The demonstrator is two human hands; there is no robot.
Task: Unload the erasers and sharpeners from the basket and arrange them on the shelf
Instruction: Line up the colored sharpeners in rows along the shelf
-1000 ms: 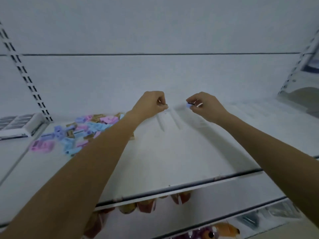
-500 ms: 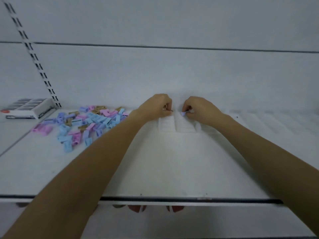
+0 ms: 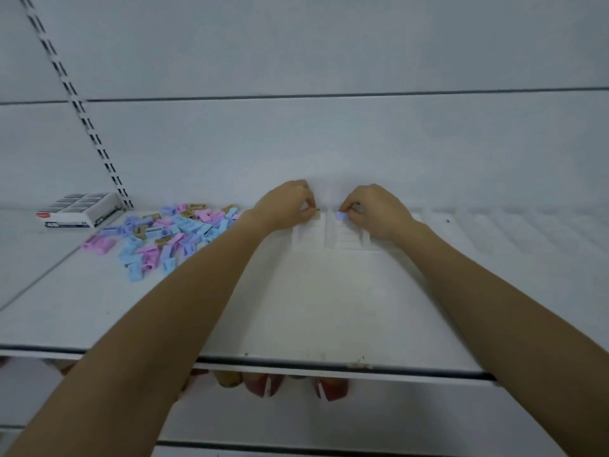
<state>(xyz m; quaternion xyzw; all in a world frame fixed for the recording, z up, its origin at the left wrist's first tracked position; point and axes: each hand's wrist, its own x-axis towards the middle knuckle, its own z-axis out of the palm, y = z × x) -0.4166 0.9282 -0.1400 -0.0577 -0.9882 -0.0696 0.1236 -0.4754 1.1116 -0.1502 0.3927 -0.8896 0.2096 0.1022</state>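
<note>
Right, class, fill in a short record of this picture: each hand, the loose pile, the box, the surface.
left hand: pinches a small item, too small to identify
right hand: pinches a lilac piece
pile: pink, blue, lilac and tan sharpeners, loose, left of the hands
box: far left, near the back wall
shelf: white, bears all of these

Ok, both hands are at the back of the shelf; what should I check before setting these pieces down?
1. Right hand pinches small lilac plastic piece: ok.
2. Left hand pinches small tan piece, mostly hidden: ok.
3. Rows of flat white blocks beneath the hands lie aligned: ok.
4. Heap of pastel plastic sharpeners on white metal shelf arranged: not ok.
5. Basket emptied: cannot tell, out of view.
</note>
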